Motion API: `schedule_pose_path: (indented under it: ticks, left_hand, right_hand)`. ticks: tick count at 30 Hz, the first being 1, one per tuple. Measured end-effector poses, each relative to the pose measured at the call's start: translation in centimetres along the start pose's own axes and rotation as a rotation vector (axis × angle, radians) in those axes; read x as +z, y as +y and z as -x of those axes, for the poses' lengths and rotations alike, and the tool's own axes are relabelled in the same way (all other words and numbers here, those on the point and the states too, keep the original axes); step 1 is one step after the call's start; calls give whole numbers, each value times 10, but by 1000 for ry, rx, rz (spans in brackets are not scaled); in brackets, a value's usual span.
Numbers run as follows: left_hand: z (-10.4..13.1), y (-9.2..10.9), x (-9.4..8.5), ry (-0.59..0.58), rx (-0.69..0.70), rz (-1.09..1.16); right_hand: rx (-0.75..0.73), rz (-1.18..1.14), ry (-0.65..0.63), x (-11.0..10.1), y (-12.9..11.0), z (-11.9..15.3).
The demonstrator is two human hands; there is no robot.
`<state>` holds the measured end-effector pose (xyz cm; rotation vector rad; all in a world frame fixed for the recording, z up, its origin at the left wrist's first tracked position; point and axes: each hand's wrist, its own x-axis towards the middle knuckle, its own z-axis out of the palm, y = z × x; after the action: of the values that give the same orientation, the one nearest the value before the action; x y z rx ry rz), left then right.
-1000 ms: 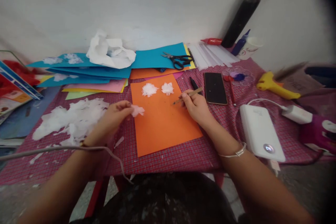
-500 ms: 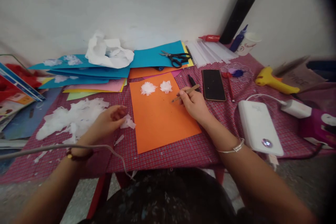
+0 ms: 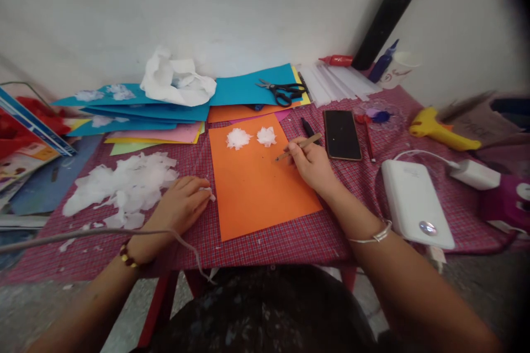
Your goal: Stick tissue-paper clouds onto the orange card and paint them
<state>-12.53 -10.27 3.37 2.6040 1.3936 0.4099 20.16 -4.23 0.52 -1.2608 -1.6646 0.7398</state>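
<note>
An orange paper sheet (image 3: 252, 193) lies on the checked tablecloth, with two ragged white tissue-paper tufts (image 3: 238, 138) on its upper part. My right hand (image 3: 311, 164) rests at the sheet's right side, fingers closed around a slim brown stick-like tool (image 3: 304, 144); its thin dark tip points left, over the paper. To the left of the sheet, my left hand (image 3: 184, 204) is palm down with fingers together over a white tissue scrap (image 3: 212, 197), mostly hidden beneath them. A loose pile of torn white tissue (image 3: 124, 182) spreads just beyond that hand.
Behind the sheet are blue papers (image 3: 248, 88), black scissors (image 3: 284, 91) and crumpled white paper (image 3: 178, 80). On the right lie a phone (image 3: 342, 135), a white power bank (image 3: 416, 204) and a yellow glue gun (image 3: 443, 131). A grey cable (image 3: 103, 231) crosses above my left wrist.
My left hand has turned palm down and moved slightly right, covering the tissue scrap that lay beside it. My right hand keeps its grip on the brown tool. The view has shifted slightly.
</note>
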Motion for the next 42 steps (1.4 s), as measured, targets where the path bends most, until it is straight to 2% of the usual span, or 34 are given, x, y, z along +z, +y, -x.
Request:
schedule_pose_path:
  ticks: [2,6,8,11,18,23,26,29,31,33,34,36,39,42]
  left_hand:
    - [-5,0,-3,94,-93,189]
    - [-13,3,-19,300,-431,797]
    - [-17,5,-27,338,-518,1006]
    - [-24,8,-33,332,-556,1142]
    - [-32,12,-30,225,-597,993]
    - [-36,15,-27,206,-613,978]
    - [-37,19,-28,156,-654,1085]
    - [-41,19,-30,78,-552,1293]
    - [-46,15,-28,1,-452,1174]
    - [-52,12,-23,-41,-434,879]
    - [-55,11,-20,-45,-455,767]
    - [-60,12,-15,-3,-521,717]
    - [-62,16,-10,43,-617,860]
    - [-60,19,-8,31,-697,1026]
  right_hand:
    - [-1,-4,-2,0,0,0]
    - [-8,-11,5,0,0,-1]
    - [-8,-16,12,0,0,-1]
    - [-2,-29,18,0,-1,-1]
    - [-22,-33,17,-1,-2,-1]
    - [-33,-28,6,-2,-4,-1]
    - [-55,-33,11,-1,-4,-1]
    - [-80,-29,9,0,-3,-2]
    - [-91,-23,10,1,-3,-2]
    - [-94,-19,14,0,-4,-2]
    - [-94,-16,15,0,-4,-2]
    - [-89,-4,16,-1,-6,-2]
    - [-93,15,13,-2,-10,-3]
    - [-105,22,1,-3,-13,-2]
